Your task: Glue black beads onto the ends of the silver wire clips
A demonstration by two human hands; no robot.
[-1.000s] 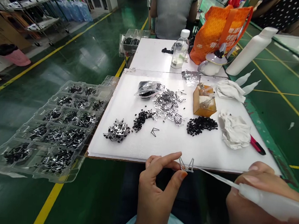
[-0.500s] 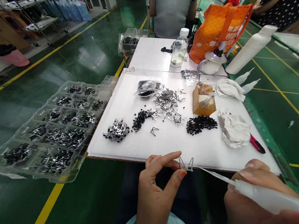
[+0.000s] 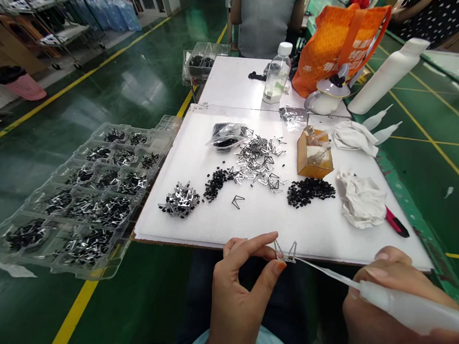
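Between thumb and fingers, my left hand [image 3: 240, 293] pinches a small bent metal wire clip [image 3: 290, 254] just off the table's front edge. My right hand [image 3: 393, 304] is closed around a white squeeze bottle [image 3: 412, 308] with a long thin nozzle. The nozzle tip points left and is at the clip's right side; whether it touches cannot be made out. On the white table [image 3: 210, 228] beyond lie a loose metal clip [image 3: 237, 202], a heap of similar clips [image 3: 257, 161], two piles of small black pieces [image 3: 310, 192] and a mixed pile of clips with black pieces [image 3: 180, 200].
A clear compartment tray [image 3: 52, 235] of parts stands left of the table. Toward the right are a wooden box [image 3: 314, 162], crumpled white cloths [image 3: 361, 199] and a red-and-black cutter [image 3: 397, 223]. Farther back stand a clear bottle [image 3: 277, 76] and an orange bag [image 3: 336, 48]. A person [image 3: 267, 22] sits beyond.
The bottle's nozzle tip has shifted slightly left and down along the clip. My left hand and the clip stay almost still. The view has moved a little.
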